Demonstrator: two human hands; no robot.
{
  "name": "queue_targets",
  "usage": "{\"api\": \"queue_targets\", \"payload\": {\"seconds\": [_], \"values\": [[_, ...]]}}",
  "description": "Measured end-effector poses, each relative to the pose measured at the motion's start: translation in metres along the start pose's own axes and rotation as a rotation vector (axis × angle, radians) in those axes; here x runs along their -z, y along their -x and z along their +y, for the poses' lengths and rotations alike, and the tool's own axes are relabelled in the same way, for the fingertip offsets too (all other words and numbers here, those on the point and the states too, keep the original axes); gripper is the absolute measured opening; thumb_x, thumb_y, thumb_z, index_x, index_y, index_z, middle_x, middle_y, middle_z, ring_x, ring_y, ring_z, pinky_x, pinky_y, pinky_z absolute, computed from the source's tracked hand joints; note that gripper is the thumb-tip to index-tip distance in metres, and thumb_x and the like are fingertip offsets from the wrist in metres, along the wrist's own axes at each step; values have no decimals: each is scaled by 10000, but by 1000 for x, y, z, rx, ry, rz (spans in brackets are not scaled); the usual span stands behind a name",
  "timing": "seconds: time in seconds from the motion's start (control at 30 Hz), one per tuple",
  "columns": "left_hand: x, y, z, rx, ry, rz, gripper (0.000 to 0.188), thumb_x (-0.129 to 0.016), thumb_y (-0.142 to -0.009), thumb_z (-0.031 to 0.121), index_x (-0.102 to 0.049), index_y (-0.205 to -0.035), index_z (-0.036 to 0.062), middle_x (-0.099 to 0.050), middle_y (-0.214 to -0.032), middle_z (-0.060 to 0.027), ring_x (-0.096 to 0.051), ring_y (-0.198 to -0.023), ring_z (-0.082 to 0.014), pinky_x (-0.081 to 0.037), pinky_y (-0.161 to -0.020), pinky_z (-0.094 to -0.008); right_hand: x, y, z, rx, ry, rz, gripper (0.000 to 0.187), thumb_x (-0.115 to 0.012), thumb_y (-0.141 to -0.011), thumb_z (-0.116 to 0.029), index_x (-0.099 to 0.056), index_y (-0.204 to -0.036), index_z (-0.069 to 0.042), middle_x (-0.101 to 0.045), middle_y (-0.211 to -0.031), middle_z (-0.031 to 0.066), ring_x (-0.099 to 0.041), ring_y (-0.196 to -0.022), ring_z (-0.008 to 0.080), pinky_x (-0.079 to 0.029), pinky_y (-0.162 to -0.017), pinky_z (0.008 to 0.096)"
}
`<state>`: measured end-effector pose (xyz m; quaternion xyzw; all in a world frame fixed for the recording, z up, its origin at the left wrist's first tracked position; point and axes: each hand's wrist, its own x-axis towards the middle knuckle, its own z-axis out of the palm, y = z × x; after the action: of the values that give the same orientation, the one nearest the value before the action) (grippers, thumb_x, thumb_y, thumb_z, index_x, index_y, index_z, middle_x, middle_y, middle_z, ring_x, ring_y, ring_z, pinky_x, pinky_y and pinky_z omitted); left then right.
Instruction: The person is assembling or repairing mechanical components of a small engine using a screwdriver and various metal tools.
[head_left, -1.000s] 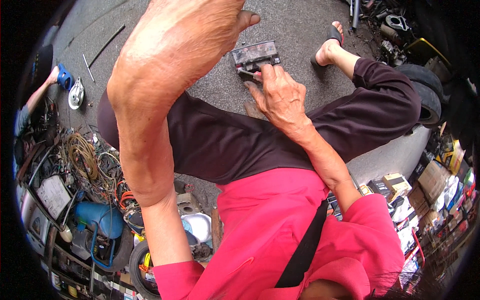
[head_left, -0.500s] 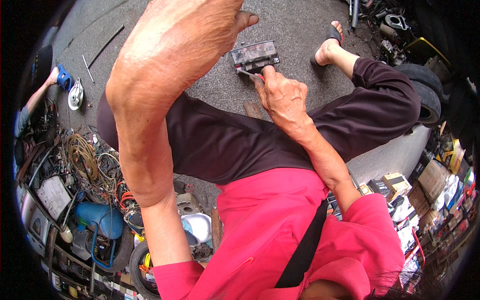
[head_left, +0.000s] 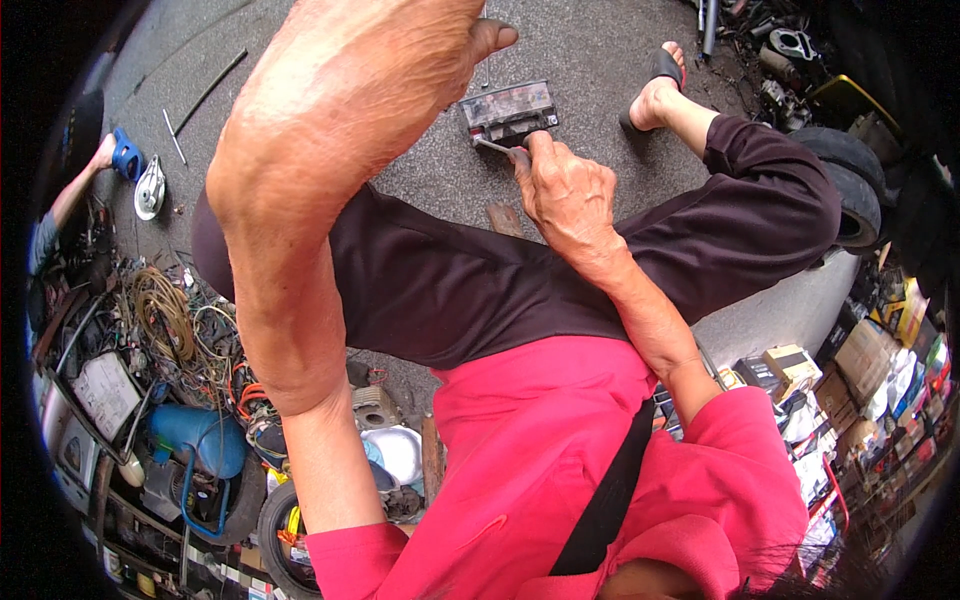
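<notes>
A dark battery (head_left: 510, 108) with a greyish, see-through-looking upper part lies on the ground between my legs. My right hand (head_left: 568, 192) is closed round the handle of a screwdriver (head_left: 493, 147). Its thin metal shaft points left, and its tip meets the terminal at the battery's near left corner. My left arm rises large and close along the left side, with the elbow bent. Only the thumb and heel of my left hand (head_left: 478, 42) show at the top edge, left of the battery; the other fingers are cut off or hidden, so its grip is unclear.
A small wooden piece (head_left: 505, 219) lies under my right wrist. Stacked tyres (head_left: 855, 200) and metal parts stand at right. At left are a blue tank (head_left: 205, 440), coiled cables (head_left: 160, 310), a silver round part (head_left: 150, 188) and another person's foot in a blue sandal (head_left: 127, 155).
My right hand has turned slightly on the screwdriver, and the red part of its handle seen before is now mostly hidden. The battery and my left arm stay nearly in place.
</notes>
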<state>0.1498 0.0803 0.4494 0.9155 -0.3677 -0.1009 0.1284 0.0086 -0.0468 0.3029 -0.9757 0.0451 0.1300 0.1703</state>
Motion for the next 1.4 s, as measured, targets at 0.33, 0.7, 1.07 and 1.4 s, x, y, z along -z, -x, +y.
{"api": "queue_targets", "payload": {"seconds": [0.33, 0.7, 1.07, 1.4], "values": [[2, 2, 0, 24, 67, -22, 209, -572, -834, 200, -521, -851, -1, -501, -632, -148, -535, -614, -299, -427, -568, -382, 1, 0, -3, 17, -56, -16, 161, -604, -776, -115, -483, -865, -58, -508, -749, 92, -569, -674, 248, -466, -563, 353], [-104, -15, -46, 169, 257, 255, 309, -595, -829, 305, -612, -988, 41, -615, -864, -217, -621, -778, -321, -473, -665, -397, -9, -2, -2, 187, -122, 250, 216, -615, -763, -120, -480, -918, -54, -510, -727, 94, -581, -646, 255, -475, -543, 359], [-312, 29, -11, 744, 416, 55, 227, -565, -743, 191, -626, -917, 58, -632, -873, -207, -602, -859, -386, -467, -740, -438, -7, -1, 12, 183, -210, 246, 284, -615, -696, -72, -479, -943, -36, -507, -834, 119, -581, -739, 269, -482, -586, 363], [-347, 39, -20, 656, 375, 153, 330, -694, -641, 195, -568, -910, 52, -589, -850, -194, -606, -765, -385, -484, -660, -472, -11, 2, 4, 142, -211, 252, 201, -641, -760, -150, -490, -856, -58, -534, -746, 87, -599, -656, 249, -480, -528, 350]]}}
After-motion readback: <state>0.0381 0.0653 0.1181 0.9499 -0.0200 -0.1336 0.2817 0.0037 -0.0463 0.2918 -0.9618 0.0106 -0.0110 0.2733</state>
